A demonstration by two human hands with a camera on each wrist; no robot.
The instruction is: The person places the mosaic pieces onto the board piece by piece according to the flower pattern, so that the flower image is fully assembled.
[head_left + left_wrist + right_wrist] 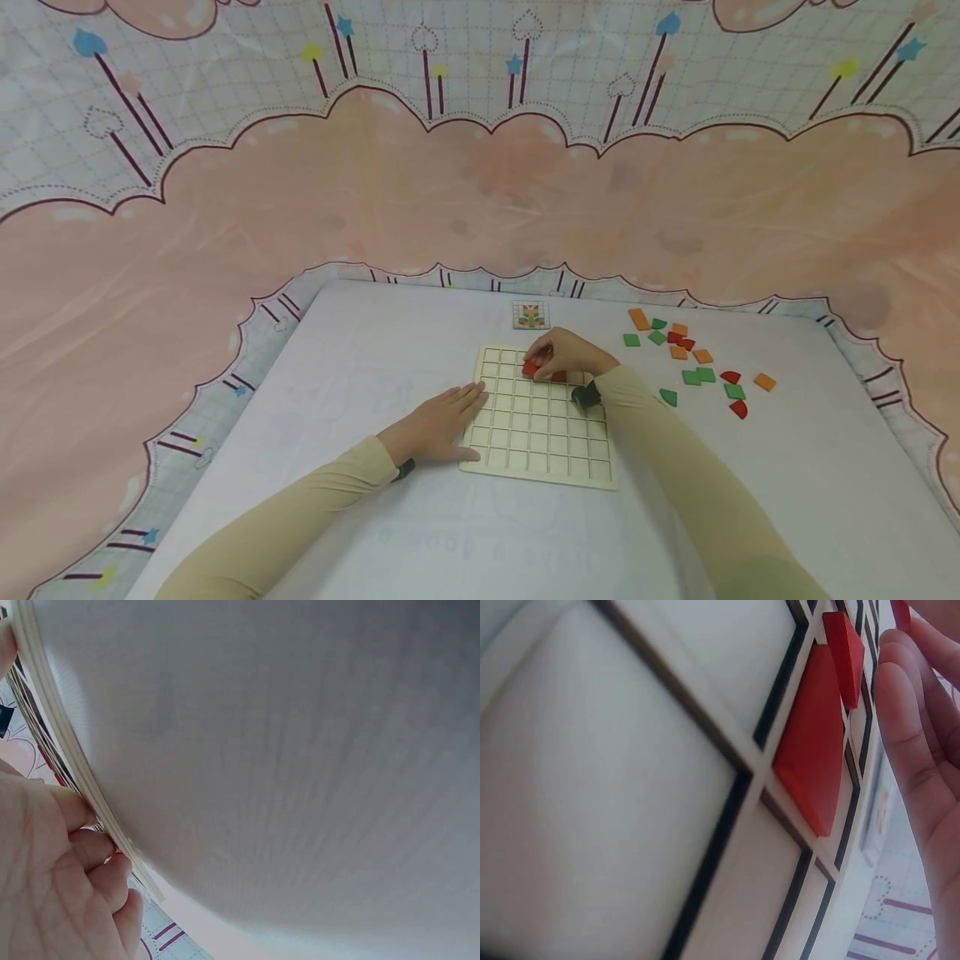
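A pale wooden grid board [517, 477] lies on the white table. My left hand [442, 425] rests along its left side, fingers stretched out at the edge and thumb by the near left corner. In the left wrist view the fingertips [105, 844] touch the board's edge. Over the far part of the board, my right hand [567, 353] pinches a small red tile [901, 613] between thumb and fingers. Just below that hand, one red tile [814, 750] sits in the grid and another [845, 660] is beside it, tilted.
Loose orange, green and red tiles [690, 377] are scattered on the table [810, 467] right of the board. Beyond the board's far edge lies a small pattern card [531, 316] with a flower picture. A printed cloth [450, 192] hangs behind the table.
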